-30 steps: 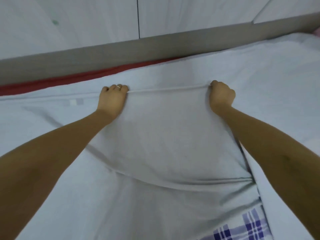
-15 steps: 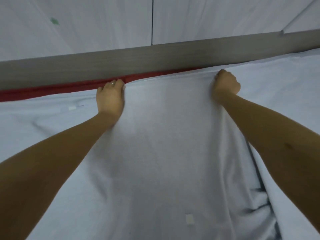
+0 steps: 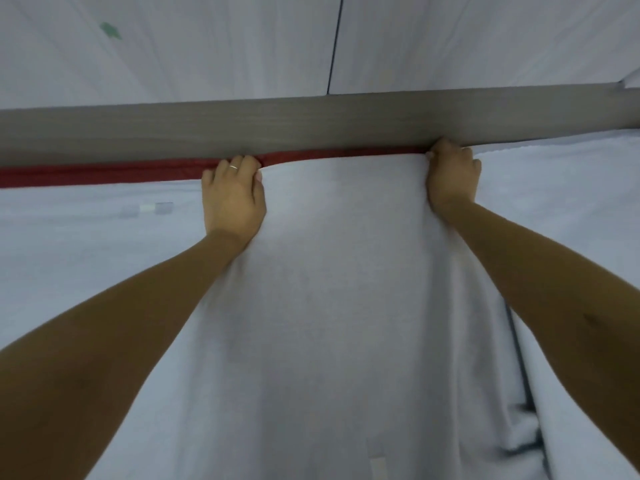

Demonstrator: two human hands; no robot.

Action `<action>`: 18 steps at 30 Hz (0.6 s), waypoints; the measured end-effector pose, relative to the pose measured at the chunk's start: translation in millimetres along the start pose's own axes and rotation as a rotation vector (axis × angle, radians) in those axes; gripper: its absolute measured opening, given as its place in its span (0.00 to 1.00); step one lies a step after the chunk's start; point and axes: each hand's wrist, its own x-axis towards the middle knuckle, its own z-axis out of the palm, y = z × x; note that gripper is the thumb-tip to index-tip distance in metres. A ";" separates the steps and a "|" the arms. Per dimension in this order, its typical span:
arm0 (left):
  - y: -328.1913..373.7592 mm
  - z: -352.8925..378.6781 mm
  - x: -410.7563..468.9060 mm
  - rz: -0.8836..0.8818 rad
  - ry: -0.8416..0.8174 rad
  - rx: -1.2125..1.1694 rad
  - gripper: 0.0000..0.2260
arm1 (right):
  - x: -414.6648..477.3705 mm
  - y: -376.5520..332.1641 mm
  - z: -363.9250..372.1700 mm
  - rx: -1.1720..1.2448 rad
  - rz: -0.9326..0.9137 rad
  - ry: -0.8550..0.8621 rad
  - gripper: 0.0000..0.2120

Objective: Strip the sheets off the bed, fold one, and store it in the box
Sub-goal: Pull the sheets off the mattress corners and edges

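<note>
A pale blue-grey sheet (image 3: 339, 306) lies folded over itself across the bed, its far edge drawn up to the grey bed rail. My left hand (image 3: 233, 199) grips that edge at its left corner, fingers curled over the cloth, a ring on one finger. My right hand (image 3: 452, 178) clutches the right corner in a fist, right against the rail. Both arms are stretched forward. The box is not in view.
A grey wooden bed rail (image 3: 311, 126) runs across the far side, with a red mattress strip (image 3: 104, 173) showing below it at left. Beyond is a white panelled wall (image 3: 207, 46). More of the sheet bunches in folds at lower right (image 3: 519, 438).
Both hands have carried the sheet's edge forward, away from me, up to the bed rail. The fold has stretched flat and the checked cloth at lower right is out of sight.
</note>
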 end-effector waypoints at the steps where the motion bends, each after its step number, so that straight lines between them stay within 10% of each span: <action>1: -0.9 1.2 -0.9 -0.003 0.006 -0.006 0.08 | 0.1 1.1 4.8 -0.012 -0.009 0.011 0.13; 14: 3.9 -3.0 6.6 -0.058 -0.015 -0.016 0.11 | -18.3 -38.3 -14.0 -0.142 0.193 -0.096 0.24; 18: 13.4 -31.9 -23.0 -0.137 0.058 -0.163 0.14 | -154.9 -75.3 -23.0 0.020 -0.270 -0.029 0.27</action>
